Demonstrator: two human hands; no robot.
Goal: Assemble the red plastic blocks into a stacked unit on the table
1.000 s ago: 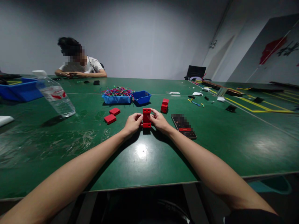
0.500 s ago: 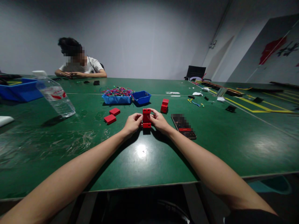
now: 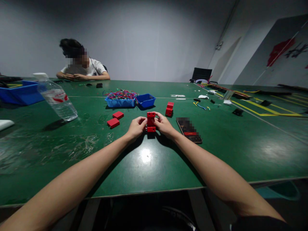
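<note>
Between my two hands stands a red block-shaped part [image 3: 151,121] with small dark holes on its upper and lower ends. My left hand [image 3: 138,127] grips its left side, thumb and fingers closed. From the right, my right hand [image 3: 164,124] is closed on the same part, its thumb pressed to the face. Its back is hidden. A similar red part [image 3: 169,109] stands on the table just beyond my right hand. Two flat red blocks, a nearer one [image 3: 113,123] and a farther one [image 3: 118,115], lie to the left of my left hand.
A blue tray [image 3: 120,103] heaped with coloured wires adjoins a second blue tray [image 3: 146,102]. A phone [image 3: 189,131] lies right of my hands. At left are a tilted water bottle [image 3: 57,98] and a blue bin [image 3: 22,93]. A person [image 3: 84,69] sits across the green table [image 3: 144,173].
</note>
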